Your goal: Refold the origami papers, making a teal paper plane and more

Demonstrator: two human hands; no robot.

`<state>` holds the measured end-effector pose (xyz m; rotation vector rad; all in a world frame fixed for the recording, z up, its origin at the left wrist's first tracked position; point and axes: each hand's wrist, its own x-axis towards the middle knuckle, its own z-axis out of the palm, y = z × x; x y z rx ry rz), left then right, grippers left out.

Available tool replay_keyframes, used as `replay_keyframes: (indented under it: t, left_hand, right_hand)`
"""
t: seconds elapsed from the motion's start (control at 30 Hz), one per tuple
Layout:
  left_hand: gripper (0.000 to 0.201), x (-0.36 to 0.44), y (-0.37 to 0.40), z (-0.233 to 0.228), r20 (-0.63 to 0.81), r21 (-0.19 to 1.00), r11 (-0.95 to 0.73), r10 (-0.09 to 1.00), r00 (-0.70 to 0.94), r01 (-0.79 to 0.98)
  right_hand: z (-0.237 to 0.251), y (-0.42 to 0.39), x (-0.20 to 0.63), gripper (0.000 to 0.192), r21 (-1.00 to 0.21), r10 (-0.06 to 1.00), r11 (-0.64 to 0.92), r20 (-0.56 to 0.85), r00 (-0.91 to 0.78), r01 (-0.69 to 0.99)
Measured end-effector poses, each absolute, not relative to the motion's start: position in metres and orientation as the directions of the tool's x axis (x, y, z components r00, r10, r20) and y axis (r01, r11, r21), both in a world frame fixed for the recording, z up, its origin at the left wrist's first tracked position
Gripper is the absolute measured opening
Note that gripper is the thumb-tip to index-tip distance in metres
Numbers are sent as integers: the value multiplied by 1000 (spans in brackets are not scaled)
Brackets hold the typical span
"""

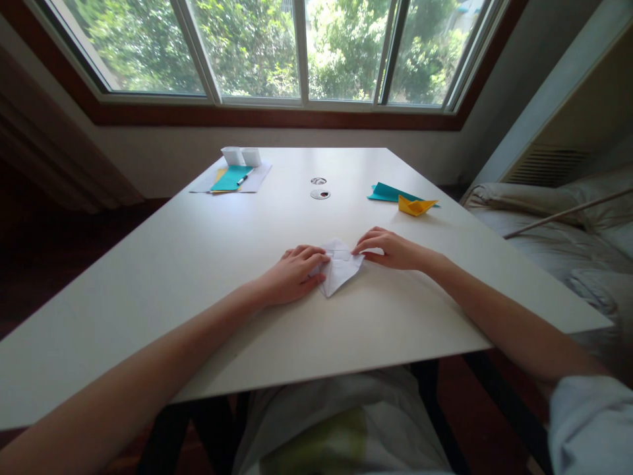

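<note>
A folded sheet of white paper (340,265), creased and with a point toward me, lies on the white table in front of me. My left hand (295,274) holds its left side, fingers over the top and thumb near the lower edge. At the right corner, my right hand (388,249) pinches the paper between thumb and fingers. Part of the paper's left side is hidden under my left fingers.
Beyond my right hand sit a yellow paper boat (416,206) and a folded teal paper (393,192). Far left are two white paper boxes (241,156), teal sheets (231,178) and a pen (243,179). Two round inserts (320,194) are set in the table (163,264).
</note>
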<state>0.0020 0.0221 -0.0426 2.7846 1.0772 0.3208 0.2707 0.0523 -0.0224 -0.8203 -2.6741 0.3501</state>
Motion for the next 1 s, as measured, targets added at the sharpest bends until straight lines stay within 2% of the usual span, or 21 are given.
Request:
replay_keyframes:
  t: [0.27, 0.67, 1.0]
  left_hand:
    - [37, 7, 21, -43, 159, 181, -750, 661, 733, 637]
    - [37, 13, 18, -46, 189, 171, -720, 694, 694, 673]
    - [37, 15, 17, -43, 193, 170, -719, 695, 692, 674]
  right_hand:
    - [-37, 55, 254, 22, -401, 703, 707, 311, -640, 582]
    - [-49, 52, 240, 17, -306, 807, 583, 324, -493, 753]
    - [-47, 46, 232, 15, -242, 836, 516, 349, -423, 821]
